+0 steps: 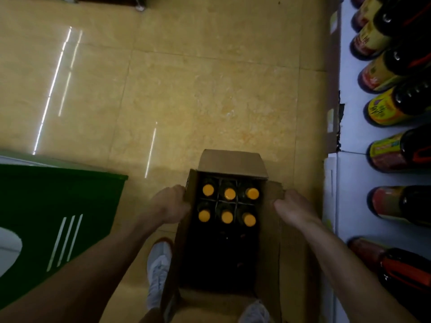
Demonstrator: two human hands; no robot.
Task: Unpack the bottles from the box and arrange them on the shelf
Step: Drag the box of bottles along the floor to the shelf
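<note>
Hidden / unclear:
- The near half of the box (231, 162) is in deep shadow, so its contents cannot be made out.
- The bottle bodies are dark; only the caps read clearly.
- Fingertips of both hands are hidden behind cardboard.
- The shelved bottles (396, 155) are cut off by the frame edge, so the count is uncertain.

Counts:
- Bottles (229, 193): six orange caps, in two rows of three inside divider cells. They lie between the two hands.
- Hands: two.
- Shoes: two pale ones. One shoe (158, 273) is below the left hand, beside the box. The other is partly under the box's near end.

Hands:
- The left hand (171, 205) has its fingers curled over the box's left edge, gripping it.
- The right hand (293, 207) is clamped on the right flap, thumb on top.

Surroundings:
- A white shelf (349, 173) is just outboard of the right hand.
- A green panel (46, 206) is outboard of the left hand.
- There is a glossy tiled floor (186, 89) beyond both hands.
- The far flap stands open.
</note>
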